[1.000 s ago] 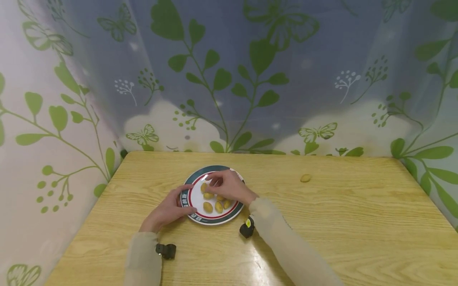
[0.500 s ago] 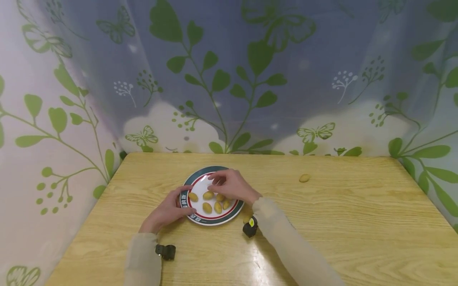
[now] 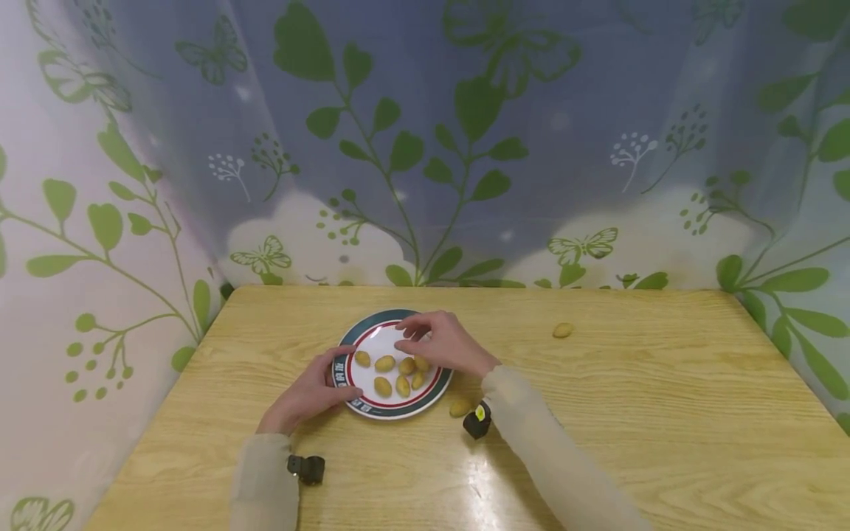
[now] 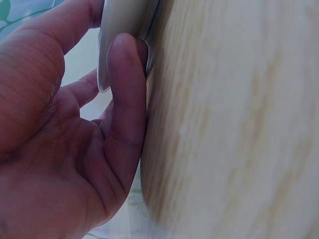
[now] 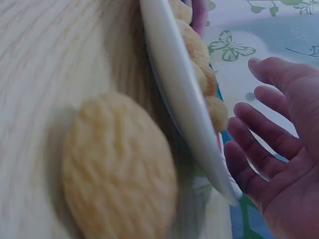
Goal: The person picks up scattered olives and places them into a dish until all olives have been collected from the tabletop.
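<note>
A white plate (image 3: 381,341) with a dark green rim and a red ring lies on the wooden table. My left hand (image 3: 308,391) grips its left rim, with the thumb on the near side and fingers further back. Fingers under the rim show in the left wrist view. Several oval, tan, wrinkled nuts (image 3: 384,363), like walnuts in their shells, rest on the plate. My right hand (image 3: 446,343) hovers over the plate's right side with fingers relaxed. Nothing is in it in the right wrist view, where the palm (image 5: 294,184) faces the plate's edge.
One loose nut (image 3: 460,407) lies just off the plate's right front edge, near the right wrist camera (image 3: 477,420). Another nut (image 3: 562,330) sits farther right on the table (image 3: 637,413). A curtain with printed leaves (image 3: 478,110) hangs behind the table.
My right hand let go of a nut, which now rests at the plate's left, and drew back slightly to the right. The loose nut by the wrist came into view. My left hand stayed put.
</note>
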### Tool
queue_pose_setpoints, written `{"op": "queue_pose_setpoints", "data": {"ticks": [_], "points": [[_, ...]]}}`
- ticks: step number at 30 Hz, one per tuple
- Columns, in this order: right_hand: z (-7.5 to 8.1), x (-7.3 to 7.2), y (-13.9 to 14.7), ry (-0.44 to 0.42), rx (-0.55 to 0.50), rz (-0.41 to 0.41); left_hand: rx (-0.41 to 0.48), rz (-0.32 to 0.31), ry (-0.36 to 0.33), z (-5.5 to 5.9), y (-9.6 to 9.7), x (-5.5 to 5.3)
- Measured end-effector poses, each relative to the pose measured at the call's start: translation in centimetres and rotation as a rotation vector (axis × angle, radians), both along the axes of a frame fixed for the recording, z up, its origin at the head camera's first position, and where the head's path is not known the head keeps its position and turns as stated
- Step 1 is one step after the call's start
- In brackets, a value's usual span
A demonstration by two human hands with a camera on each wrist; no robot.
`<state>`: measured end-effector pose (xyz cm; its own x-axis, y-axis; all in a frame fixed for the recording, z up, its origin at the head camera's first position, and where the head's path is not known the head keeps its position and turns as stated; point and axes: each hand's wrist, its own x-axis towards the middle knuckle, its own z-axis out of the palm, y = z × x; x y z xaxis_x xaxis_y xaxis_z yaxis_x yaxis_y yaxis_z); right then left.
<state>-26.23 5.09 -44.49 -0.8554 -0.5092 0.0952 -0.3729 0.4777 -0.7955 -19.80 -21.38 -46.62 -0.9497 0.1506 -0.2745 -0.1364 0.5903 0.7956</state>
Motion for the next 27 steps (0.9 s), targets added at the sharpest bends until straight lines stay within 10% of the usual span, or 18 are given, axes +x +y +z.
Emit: {"op": "queue_pose_setpoints", "data": {"ticks": [27], "points": [[0.9,1.2,5.6,0.06,-0.01,-0.06,0.029,0.014,-0.016,0.0,0.2,0.3]]}}
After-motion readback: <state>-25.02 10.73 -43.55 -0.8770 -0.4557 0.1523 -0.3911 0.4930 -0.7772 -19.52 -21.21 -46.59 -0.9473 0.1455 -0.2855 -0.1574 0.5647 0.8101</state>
